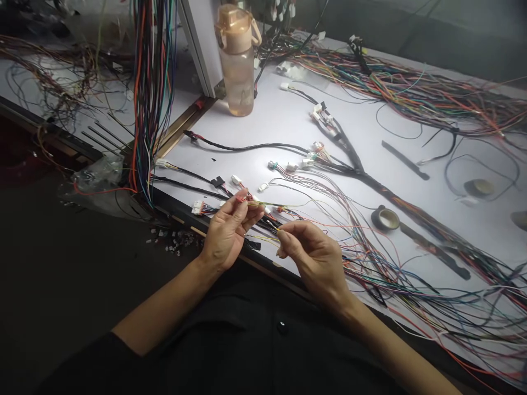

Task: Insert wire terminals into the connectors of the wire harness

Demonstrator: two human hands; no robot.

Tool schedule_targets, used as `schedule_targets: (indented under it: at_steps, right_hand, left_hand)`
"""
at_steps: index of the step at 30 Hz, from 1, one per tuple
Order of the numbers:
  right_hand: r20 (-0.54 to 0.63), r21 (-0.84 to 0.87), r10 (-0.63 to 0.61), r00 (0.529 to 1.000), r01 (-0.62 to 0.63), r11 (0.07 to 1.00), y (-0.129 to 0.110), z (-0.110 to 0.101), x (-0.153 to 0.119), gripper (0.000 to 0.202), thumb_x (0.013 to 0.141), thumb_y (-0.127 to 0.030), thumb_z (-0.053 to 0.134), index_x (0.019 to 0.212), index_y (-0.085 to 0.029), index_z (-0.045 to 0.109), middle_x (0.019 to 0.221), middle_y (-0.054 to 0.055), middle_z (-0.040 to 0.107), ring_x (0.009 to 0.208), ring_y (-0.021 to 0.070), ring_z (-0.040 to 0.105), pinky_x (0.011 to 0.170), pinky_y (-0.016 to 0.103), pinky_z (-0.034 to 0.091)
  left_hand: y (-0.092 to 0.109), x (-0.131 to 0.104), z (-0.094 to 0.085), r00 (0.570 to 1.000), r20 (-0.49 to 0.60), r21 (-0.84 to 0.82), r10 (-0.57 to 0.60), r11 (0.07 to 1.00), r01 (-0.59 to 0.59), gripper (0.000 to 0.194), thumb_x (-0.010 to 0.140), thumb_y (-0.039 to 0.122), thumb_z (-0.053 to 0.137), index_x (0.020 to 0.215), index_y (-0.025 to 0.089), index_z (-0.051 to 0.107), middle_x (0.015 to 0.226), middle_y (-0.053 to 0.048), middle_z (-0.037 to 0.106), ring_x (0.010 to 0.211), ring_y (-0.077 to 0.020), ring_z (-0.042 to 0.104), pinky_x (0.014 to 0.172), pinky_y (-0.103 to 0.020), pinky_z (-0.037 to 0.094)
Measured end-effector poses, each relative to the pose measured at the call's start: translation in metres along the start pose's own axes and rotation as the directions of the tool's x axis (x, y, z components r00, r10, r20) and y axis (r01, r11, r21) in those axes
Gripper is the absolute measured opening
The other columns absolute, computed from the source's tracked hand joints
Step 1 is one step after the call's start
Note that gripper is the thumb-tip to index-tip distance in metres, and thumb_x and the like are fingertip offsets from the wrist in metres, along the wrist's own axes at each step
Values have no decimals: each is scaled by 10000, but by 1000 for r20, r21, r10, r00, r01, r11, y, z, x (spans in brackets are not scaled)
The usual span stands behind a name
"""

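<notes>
Near the table's front edge, my left hand [228,230] pinches a small red connector [240,199] between thumb and fingertips. Thin yellow-green wires [269,204] run rightward from beside it. To the right, my right hand [315,255] has thumb and forefinger pressed together on a thin yellow wire [269,238]. The wire's exact end is too small to make out. Around the hands lie black-sleeved cable branches, a white multi-pin connector [198,207], a black connector [218,181] and a small white connector [263,187].
A water bottle [241,77] stands at the back. Hanging wires [152,82] drop at the left beside a metal post [201,49]. Loose wires [411,99] cover the table's back and right. A tape roll [386,219] and a dark flat strip [405,160] lie right.
</notes>
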State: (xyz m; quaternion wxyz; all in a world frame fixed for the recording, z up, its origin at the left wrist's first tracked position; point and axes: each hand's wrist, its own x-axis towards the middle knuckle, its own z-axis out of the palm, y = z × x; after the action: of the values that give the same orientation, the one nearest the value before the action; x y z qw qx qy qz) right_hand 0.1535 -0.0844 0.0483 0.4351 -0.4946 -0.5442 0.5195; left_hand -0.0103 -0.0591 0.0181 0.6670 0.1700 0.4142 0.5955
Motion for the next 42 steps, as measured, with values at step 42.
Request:
schedule_targets:
  at_steps: [42]
  right_hand:
    - [141, -616, -511, 848, 479, 625, 8, 16, 6, 112, 915, -138, 542, 840, -192, 606, 725, 15, 677, 632, 118, 606, 629, 236, 465]
  left_hand:
    - [1, -26, -5, 990, 141, 152, 18, 988, -40, 238, 851, 284, 670, 1066, 185, 693, 1022, -82, 748, 1058, -239, 678, 999, -394, 498]
